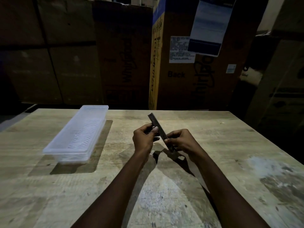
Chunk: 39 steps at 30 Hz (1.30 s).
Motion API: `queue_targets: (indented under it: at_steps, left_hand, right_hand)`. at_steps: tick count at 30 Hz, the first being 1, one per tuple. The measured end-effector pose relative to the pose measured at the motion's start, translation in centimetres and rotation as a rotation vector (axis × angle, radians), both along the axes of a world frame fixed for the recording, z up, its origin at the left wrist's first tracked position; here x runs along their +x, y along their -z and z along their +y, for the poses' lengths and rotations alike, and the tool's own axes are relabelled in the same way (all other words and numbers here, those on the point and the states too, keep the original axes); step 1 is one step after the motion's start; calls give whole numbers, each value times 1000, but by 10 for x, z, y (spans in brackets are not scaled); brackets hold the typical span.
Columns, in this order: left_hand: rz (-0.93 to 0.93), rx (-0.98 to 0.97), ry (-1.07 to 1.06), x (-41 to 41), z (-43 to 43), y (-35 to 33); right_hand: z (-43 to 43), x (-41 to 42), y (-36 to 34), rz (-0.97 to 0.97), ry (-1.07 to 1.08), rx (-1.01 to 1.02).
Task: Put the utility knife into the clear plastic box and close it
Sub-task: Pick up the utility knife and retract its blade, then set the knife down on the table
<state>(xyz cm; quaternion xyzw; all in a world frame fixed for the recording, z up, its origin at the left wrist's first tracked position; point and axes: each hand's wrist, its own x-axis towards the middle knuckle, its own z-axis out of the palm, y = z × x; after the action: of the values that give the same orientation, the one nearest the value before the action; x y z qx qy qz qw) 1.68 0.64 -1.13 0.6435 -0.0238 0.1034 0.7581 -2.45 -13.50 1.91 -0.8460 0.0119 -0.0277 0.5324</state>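
— Hands first: what are they doing?
— Left hand and right hand both pinch the utility knife above the worktop, its tip tilted toward eleven o'clock.
— Where's the box?
— Clear plastic box sits at nine o'clock of the hands, well apart, lid on. Cardboard cartons stand at twelve.

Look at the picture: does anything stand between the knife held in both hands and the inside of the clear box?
Yes: the lid sits on the clear plastic box. The bare table between the utility knife and the box holds nothing.
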Motion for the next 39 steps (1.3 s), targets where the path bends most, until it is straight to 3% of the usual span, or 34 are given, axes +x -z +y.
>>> queue_targets:
  at_steps: [4, 9, 13, 19, 26, 32, 39]
  left_hand:
    - [-30, 171, -69, 1, 3, 2]
    - [-135, 539, -110, -3, 9, 5]
    - [-144, 609, -90, -7, 9, 8]
    - [-112, 623, -94, -6, 12, 10]
    - [-91, 655, -112, -5, 13, 11]
    - [-197, 922, -172, -14, 15, 3]
    - [-299, 1081, -262, -18, 62, -34]
  right_hand:
    - [-4, 4, 5, -33, 164, -57]
    - [-10, 6, 14, -90, 430, -396]
    - [-15, 6, 16, -60, 500, -449]
    - [-13, 12, 22, -23, 487, -451]
    - [-12, 13, 23, -2, 466, -638]
    - [-11, 11, 29, 32, 438, -710]
    - [28, 3, -2, -168, 395, -670]
